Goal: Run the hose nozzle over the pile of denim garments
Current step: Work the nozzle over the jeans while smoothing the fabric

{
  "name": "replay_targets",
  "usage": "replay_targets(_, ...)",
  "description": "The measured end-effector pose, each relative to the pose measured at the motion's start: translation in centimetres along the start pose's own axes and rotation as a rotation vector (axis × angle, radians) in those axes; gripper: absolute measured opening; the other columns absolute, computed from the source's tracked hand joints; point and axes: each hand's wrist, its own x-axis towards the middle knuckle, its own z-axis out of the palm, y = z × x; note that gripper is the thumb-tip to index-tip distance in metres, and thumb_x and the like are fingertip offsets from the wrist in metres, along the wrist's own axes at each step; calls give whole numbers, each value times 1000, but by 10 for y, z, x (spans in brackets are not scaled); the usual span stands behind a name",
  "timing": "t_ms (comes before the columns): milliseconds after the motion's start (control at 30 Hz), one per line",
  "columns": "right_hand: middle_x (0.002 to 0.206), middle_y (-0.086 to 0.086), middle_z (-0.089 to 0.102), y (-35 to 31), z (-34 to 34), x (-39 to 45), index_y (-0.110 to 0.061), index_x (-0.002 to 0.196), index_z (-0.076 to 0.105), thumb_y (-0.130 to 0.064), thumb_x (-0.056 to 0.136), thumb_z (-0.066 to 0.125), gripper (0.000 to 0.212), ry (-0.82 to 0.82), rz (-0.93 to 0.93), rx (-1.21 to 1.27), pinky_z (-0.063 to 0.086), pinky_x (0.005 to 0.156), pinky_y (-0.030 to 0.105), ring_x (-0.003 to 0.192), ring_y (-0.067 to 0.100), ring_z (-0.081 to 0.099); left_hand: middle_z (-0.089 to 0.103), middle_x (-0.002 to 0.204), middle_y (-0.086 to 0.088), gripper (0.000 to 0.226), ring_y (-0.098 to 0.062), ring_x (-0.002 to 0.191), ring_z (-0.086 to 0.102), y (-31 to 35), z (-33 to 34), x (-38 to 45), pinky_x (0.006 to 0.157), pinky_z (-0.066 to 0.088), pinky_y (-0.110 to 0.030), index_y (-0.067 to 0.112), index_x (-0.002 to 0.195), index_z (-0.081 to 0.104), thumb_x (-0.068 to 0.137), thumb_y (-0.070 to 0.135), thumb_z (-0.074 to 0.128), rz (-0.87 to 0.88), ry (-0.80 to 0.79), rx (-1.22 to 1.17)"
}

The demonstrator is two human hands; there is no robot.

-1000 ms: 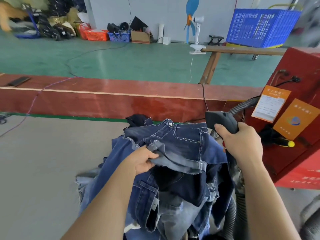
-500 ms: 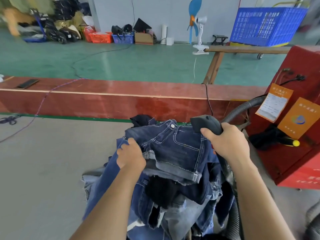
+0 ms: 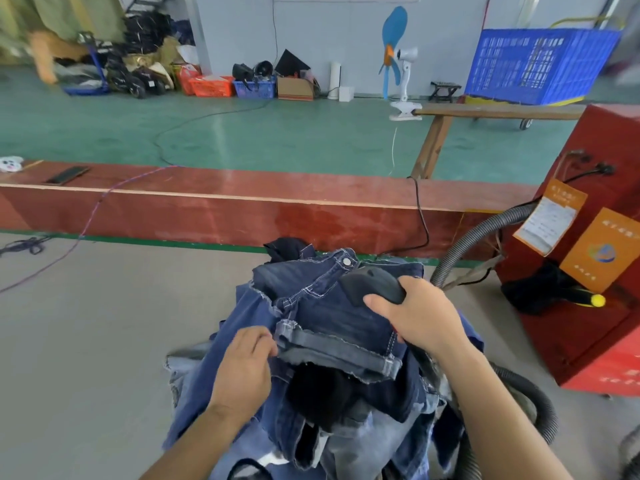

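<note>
grey surface (image 3: 86, 341) carries denim pile (image 3: 311, 393) at near centre | red machine (image 3: 595, 306) to its right | ribbed hose (image 3: 464, 247) | right hand (image 3: 420, 315) fingers wrapped round black nozzle (image 3: 370, 284), on top dark shorts | left hand (image 3: 244, 367) fingers curled, pinching frayed hem

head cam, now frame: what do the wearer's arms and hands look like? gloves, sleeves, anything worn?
Both are bare. The left hand and right hand have no gloves, and no rings or bands are visible. Both forearms are uncovered down to the bottom edge of the frame, with no sleeve, cuff or watch in view. No cables, straps or markings on either arm.
</note>
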Motion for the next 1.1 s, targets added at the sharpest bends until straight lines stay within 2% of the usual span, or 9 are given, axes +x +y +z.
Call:
replay_targets(67, 66, -1, 59, 4, -2, 0, -16, 76, 49, -51, 86, 61, 38, 6, 12, -2, 49, 64, 33, 65, 20, 64, 61, 114, -11, 30, -16, 112, 49, 25, 3, 9, 98, 38, -24, 2, 100, 67, 77, -3, 48, 78, 112, -136)
replay_targets(100, 66, 0, 60, 5, -3, 0, -16, 77, 50, -51, 86, 61, 38, 17, 19, -1, 48, 62, 32, 63, 20, 64, 54, 132, -12, 35, -18, 128, 42, 35, 9, 14, 109, 29, -21, 1, 118, 62, 88, 5, 45, 131, 37, -120)
replay_targets(167, 68, 3, 63, 10, -5, 0, -14, 80, 53, -51, 85, 62, 38, 39, 32, 8, 49, 62, 33, 63, 21, 64, 16, 160, -8, 53, -20, 149, 6, 48, 21, 20, 120, 5, -24, 9, 150, 30, 103, 33, 33, 63, -194, -27)
replay_targets(233, 69, 5, 65, 14, -7, 0, -13, 82, 56, -51, 84, 63, 39, 46, 47, 23, 50, 64, 34, 63, 23, 64, -22, 158, -7, 71, -24, 146, -23, 47, 35, 18, 119, -6, -39, 21, 154, -8, 99, 58, 19, -130, -414, 150)
replay_targets(333, 64, 6, 66, 20, -7, -2, -12, 82, 56, -51, 83, 63, 40, 22, 61, 26, 46, 57, 31, 55, 20, 64, -41, 146, -13, 75, -31, 141, -32, 51, 46, 14, 110, -14, -61, 41, 140, -34, 87, 75, 8, -210, -503, 261)
replay_targets(400, 59, 3, 64, 23, -7, -3, -12, 80, 54, -52, 84, 63, 41, 1, 60, 0, 42, 50, 27, 50, 16, 62, -44, 144, -18, 69, -40, 139, -33, 60, 45, 12, 107, -16, -65, 58, 130, -37, 78, 82, 1, -174, -494, 254)
replay_targets(500, 57, -3, 60, 21, -6, -5, -15, 78, 51, -52, 85, 62, 39, -31, 36, -42, 42, 49, 26, 48, 13, 62, -39, 146, -26, 66, -48, 137, -32, 67, 46, 6, 107, -15, -66, 67, 123, -35, 70, 86, -2, -167, -470, 267)
replay_targets(767, 67, -11, 52, 14, 7, -20, -25, 77, 48, -60, 82, 59, 37, -150, -149, -308, 36, 52, 27, 61, 10, 52, -48, 136, -29, 83, -61, 131, -28, 71, 49, -6, 106, -12, -69, 69, 110, -41, 78, 83, 35, -291, -557, 313)
replay_targets(1100, 79, -8, 54, 13, 26, -15, -25, 84, 45, -58, 83, 56, 35, -190, -235, -506, 37, 58, 29, 85, 19, 62, -53, 128, -31, 96, -63, 129, -29, 75, 53, -12, 108, -13, -67, 63, 123, -33, 82, 71, 53, -304, -621, 311)
